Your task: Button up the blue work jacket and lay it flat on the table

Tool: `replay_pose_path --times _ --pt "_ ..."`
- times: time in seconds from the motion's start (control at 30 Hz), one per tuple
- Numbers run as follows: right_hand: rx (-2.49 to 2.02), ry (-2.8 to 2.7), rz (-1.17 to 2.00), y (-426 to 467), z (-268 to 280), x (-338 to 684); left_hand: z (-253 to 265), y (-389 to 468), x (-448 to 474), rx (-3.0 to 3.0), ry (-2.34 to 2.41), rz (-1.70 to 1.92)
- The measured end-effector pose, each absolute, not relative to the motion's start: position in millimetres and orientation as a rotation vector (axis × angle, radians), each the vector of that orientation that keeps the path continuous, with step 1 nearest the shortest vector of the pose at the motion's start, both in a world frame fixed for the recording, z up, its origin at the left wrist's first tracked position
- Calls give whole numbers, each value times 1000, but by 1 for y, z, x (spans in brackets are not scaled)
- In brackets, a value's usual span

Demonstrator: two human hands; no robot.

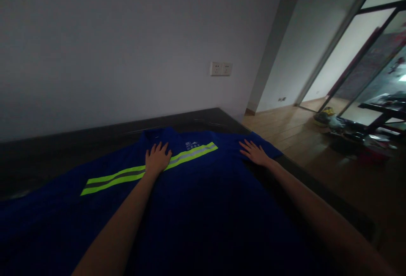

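Note:
A dark blue work jacket (196,183) lies spread out over a dark tabletop (203,117), its collar (158,134) toward the wall. Across the chest runs a yellow-green and grey reflective stripe (117,177), with a small white print (192,145) above it. My left hand (157,157) rests flat on the chest just below the collar, fingers apart, covering part of the stripe. On the sleeve at the right, near the table's edge, my right hand (254,152) lies flat with its fingers spread. The lower part of the jacket is lost in shadow.
Behind the table stands a pale wall with a double socket (221,69). To the right is a wooden floor (279,121), with bags and a red tub (376,149) on it. Farther off are framed glass doors (355,52) and a dark table (385,107).

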State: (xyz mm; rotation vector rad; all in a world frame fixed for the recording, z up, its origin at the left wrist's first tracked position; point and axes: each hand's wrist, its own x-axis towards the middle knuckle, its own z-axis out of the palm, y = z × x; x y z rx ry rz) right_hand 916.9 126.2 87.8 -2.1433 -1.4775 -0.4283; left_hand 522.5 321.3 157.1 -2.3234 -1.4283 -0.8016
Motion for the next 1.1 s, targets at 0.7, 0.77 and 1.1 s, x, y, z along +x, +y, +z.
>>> replay_pose_path --times 0.7,0.77,1.1 --pt "-2441 -1502 -304 114 77 933 145 318 510 -2415 -1396 -832" --pt "-2452 -1497 -308 113 77 932 143 316 509 -2394 -1398 -847" --pt "-2445 -1508 -272 106 73 928 141 298 499 -2425 -1439 -840"
